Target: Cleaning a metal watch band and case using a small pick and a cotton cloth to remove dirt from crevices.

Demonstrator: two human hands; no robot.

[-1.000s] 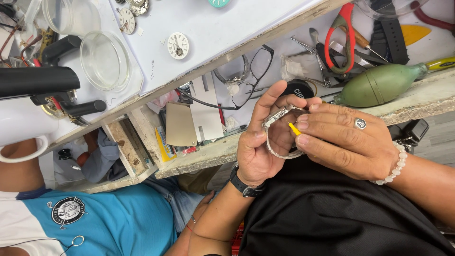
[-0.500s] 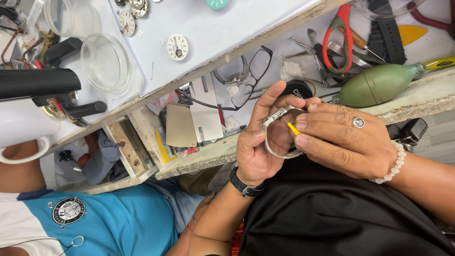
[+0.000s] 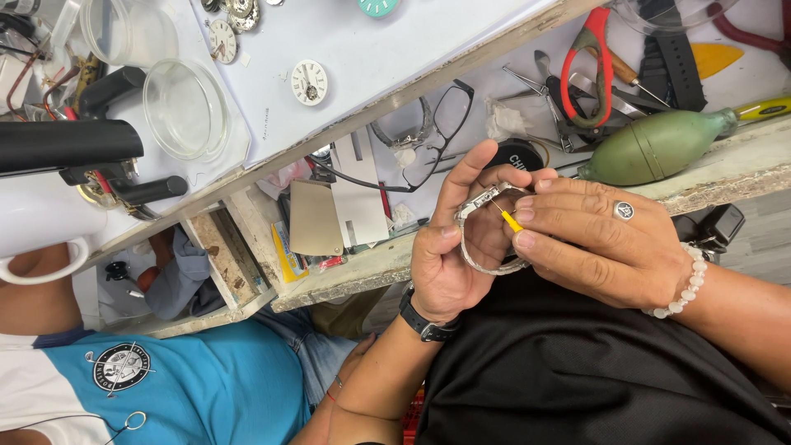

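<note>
- Left hand (image 3: 445,264) cups a steel watch bracelet (image 3: 478,239) over the lap, fingers curled close, steadying its clasp.
- Right hand (image 3: 601,239) pinches a slim yellow-handled tool (image 3: 510,220), tip on the clasp.
- Beyond, on the scuffed worktop (image 3: 725,169): green rubber blower (image 3: 659,147), red-handled pliers (image 3: 589,58), black glasses (image 3: 441,136).
- Farther: 1 white watch dial (image 3: 309,81), glass dish (image 3: 183,107).

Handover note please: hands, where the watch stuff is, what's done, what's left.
Left hand: cradles the metal watch bracelet in front of the lap, thumb and fingers around the loop.
Right hand: pinches a small yellow-tipped tool, tip at the bracelet's clasp end.
Bench: eyeglasses, green blower bulb and red-handled pliers lie behind the hands; loose watch dial on the white sheet.
Done: bracelet in hand, tool placed.
Left: cannot tell whether any pin is out.
</note>
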